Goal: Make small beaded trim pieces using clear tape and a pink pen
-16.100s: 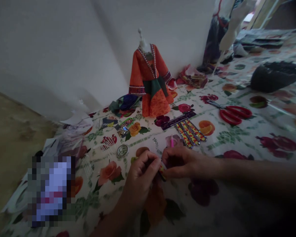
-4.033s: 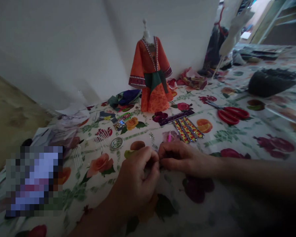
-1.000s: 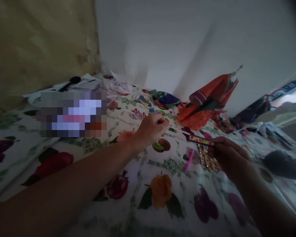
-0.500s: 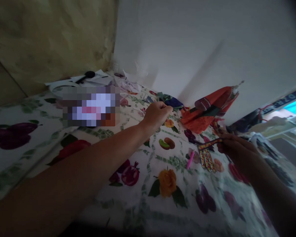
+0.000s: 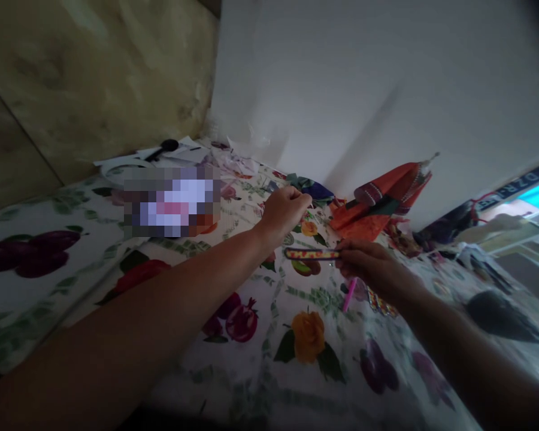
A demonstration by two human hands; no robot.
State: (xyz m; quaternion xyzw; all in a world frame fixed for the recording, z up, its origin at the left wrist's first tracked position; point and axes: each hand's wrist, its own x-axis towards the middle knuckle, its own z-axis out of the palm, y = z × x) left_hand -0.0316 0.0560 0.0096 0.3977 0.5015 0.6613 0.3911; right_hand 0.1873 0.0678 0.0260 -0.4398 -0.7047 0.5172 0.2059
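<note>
My left hand reaches out over the cloth with its fingers curled closed; whether anything is in them is hidden. Nearer the camera, to the right, my right hand pinches one end of a flat, narrow nail file. It has a rounded tip, a dark edge and a yellow-red pattern, and points left below my left hand, apart from it. Several strips of the same pattern lie on the cloth, partly behind my right hand. A pink stick lies beside them.
The tablecloth is printed with fruit and flowers. An orange folded umbrella leans by the wall, beside a dark blue bundle. A blurred-out bright object stands at left, with papers and a white ring behind it.
My right hand has moved left with the nail file, from above the patterned strips to just below my left hand. My left hand stays closed in nearly the same place.
</note>
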